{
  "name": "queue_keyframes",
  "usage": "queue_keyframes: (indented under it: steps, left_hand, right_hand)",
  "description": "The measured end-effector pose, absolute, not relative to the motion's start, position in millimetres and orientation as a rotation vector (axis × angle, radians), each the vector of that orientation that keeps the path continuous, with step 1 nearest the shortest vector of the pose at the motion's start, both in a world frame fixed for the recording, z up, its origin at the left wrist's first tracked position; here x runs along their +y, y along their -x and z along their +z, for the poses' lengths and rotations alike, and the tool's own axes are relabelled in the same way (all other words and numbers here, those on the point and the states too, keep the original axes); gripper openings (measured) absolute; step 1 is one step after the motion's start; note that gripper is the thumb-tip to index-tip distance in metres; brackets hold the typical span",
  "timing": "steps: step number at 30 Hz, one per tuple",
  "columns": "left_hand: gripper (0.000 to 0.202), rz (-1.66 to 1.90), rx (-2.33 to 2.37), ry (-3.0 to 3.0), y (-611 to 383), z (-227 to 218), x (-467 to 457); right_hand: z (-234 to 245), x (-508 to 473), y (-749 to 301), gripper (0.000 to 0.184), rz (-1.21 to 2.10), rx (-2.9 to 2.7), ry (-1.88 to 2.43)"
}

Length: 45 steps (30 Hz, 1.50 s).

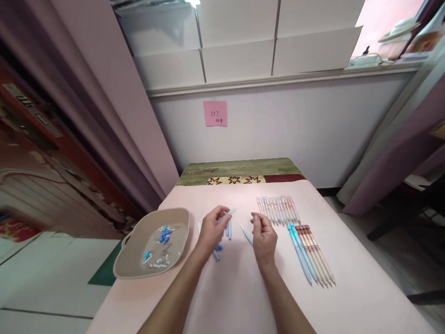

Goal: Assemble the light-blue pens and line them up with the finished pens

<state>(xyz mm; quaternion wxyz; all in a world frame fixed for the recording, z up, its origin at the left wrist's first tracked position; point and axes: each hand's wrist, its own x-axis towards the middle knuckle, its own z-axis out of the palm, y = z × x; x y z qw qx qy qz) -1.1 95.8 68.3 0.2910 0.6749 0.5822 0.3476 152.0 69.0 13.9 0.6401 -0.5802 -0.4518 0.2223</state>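
Note:
My left hand is closed in a pinch around a light blue pen part, its end pointing up and right. Under and beside that hand, more blue pen barrels and small dark blue pieces lie on the pink tabletop. My right hand has its thumb and fingers curled together; whether something small sits between the fingertips is hidden. A pointed light blue barrel shows just left of it, partly covered by the hand; I cannot tell if it is touched.
On the left stands a beige basket containing blue pieces and small white and clear parts. To the right lie a row of clear pens, two blue pens and several brown-and-cream pens. A pink note hangs on the wall.

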Motion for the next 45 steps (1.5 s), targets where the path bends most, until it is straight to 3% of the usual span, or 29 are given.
queue_keyframes:
  steps: [4,8,15,20,24,29,38,43,45]
  left_hand:
    - [0.03,1.129,1.379,-1.241,-2,61,53]
    - [0.029,1.237,1.411,-1.183,4,60,34]
    - [0.022,1.367,1.281,-1.137,3,59,16]
    - [0.023,1.378,1.259,-1.0,5,62,14]
    - [0.02,1.292,1.282,-0.984,6,59,10]
    - [0.01,0.951,1.386,-1.21,0,39,4]
    - [0.012,0.619,1.708,-1.629,-7,29,30]
    - [0.027,1.05,1.792,-1.629,-6,30,35]
    - [0.023,1.178,1.859,-1.646,6,34,38]
  right_hand:
    - [21,54,-136,0.037,0.154,-1.514,1.109]
    - [14,44,-128,0.038,0.06,-1.801,0.941]
    - [9,32,-120,0.022,0.272,-1.731,0.974]
    - [20,29,-123,0.015,0.615,-1.51,0.964]
    - [17,44,-140,0.026,0.842,-1.075,1.026]
    - [4,66,-167,0.04,0.712,-0.548,1.214]
    - [7,65,-164,0.042,0.702,-0.682,1.294]
    - [12,57,-153,0.039,0.641,-1.001,1.382]
    - [13,55,-150,0.035,0.568,-1.191,1.427]
